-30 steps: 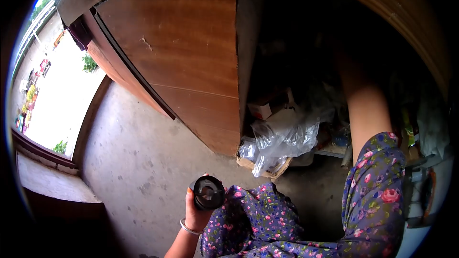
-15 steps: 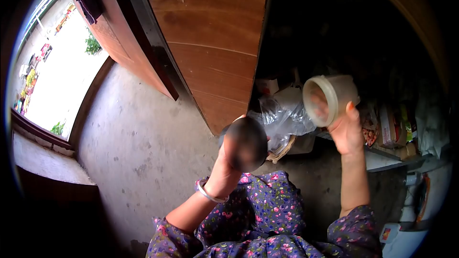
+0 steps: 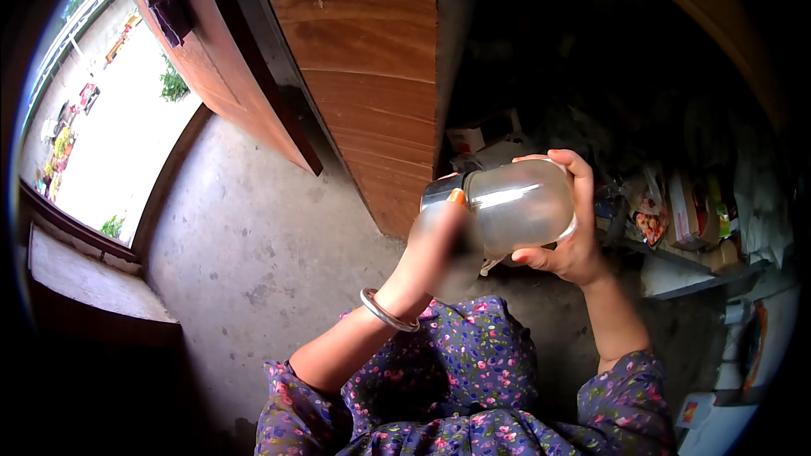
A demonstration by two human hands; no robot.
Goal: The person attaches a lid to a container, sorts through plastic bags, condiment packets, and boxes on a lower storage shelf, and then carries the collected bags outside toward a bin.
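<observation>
A translucent plastic jar (image 3: 519, 205) lies sideways in front of the dark cabinet opening, its mouth end toward the left. My right hand (image 3: 577, 236) is wrapped round the jar's right end, thumb below and fingers above. At the jar's left end, my left hand (image 3: 435, 245), with a silvery bangle at the wrist, grips a black lid (image 3: 445, 189). The lid meets the jar's mouth; whether it is threaded on cannot be seen. Motion blurs part of my left hand.
An open wooden cabinet door (image 3: 372, 93) stands at the upper middle. Shelves on the right hold packets, boxes (image 3: 683, 211) and plastic bags (image 3: 760, 211). Below is the concrete floor (image 3: 262, 262). A doorway opens outdoors at the far left.
My right hand came out of the cabinet with the jar and moved left. My left hand rose with the black lid, and lid and jar came together.
</observation>
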